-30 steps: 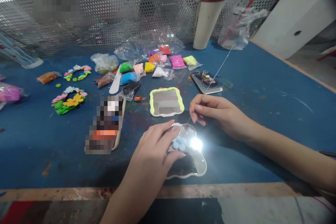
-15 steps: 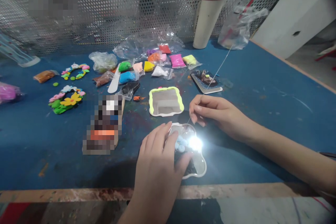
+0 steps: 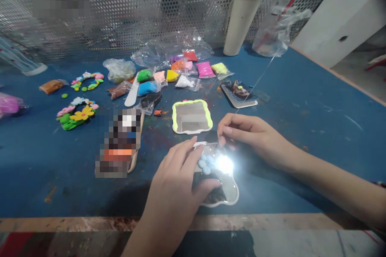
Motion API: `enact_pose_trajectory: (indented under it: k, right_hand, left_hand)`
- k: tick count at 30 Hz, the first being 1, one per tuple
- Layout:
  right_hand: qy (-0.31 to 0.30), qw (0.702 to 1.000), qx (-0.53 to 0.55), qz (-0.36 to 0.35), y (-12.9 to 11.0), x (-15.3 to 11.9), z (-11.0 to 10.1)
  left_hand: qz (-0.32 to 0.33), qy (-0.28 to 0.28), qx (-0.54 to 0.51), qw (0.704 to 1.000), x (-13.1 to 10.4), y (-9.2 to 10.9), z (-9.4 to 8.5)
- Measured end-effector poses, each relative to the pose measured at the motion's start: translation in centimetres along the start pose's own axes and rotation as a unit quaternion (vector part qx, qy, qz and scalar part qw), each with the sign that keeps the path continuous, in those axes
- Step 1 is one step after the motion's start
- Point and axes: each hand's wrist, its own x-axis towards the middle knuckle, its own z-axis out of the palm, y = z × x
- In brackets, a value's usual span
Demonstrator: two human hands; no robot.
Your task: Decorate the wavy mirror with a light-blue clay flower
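Observation:
A white wavy-edged mirror (image 3: 231, 190) lies near the table's front edge, with a light blue clay flower (image 3: 206, 164) on it and a bright glare beside the flower. My left hand (image 3: 180, 176) rests over the mirror's left side, fingers apart. Above the mirror's upper right, my right hand (image 3: 245, 131) pinches a thin clear rod (image 3: 258, 78), whose lower end points at the mirror near the flower. Just behind stands no hand, only a second mirror (image 3: 193, 117) lying flat with a yellow-green clay border.
Several clay packets (image 3: 147, 87) and a white spatula (image 3: 132, 93) lie behind. Two flowered rings (image 3: 79, 115) are at left, near a pixelated phone-like object (image 3: 120, 142). A card-like item (image 3: 239, 93), a tumbler (image 3: 245, 18) and a plastic bag (image 3: 271, 34) stand back right.
My left hand has shifted slightly left, showing more of the blue flower. My right hand has moved a little, and the rod's upper end lies farther right.

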Motion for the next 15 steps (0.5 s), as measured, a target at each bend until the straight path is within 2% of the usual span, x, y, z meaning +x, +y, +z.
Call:
enact_pose_trajectory:
  k: [7, 15]
  right_hand:
    - [0.008, 0.999, -0.029, 0.011, -0.31, -0.45, 0.52]
    - [0.010, 0.999, -0.032, 0.008, -0.23, -0.30, 0.41]
  left_hand:
    - [-0.004, 0.038, 0.020, 0.999, -0.01, 0.59, 0.76]
    - [0.023, 0.027, 0.023, 0.999, 0.34, 0.82, 0.52]
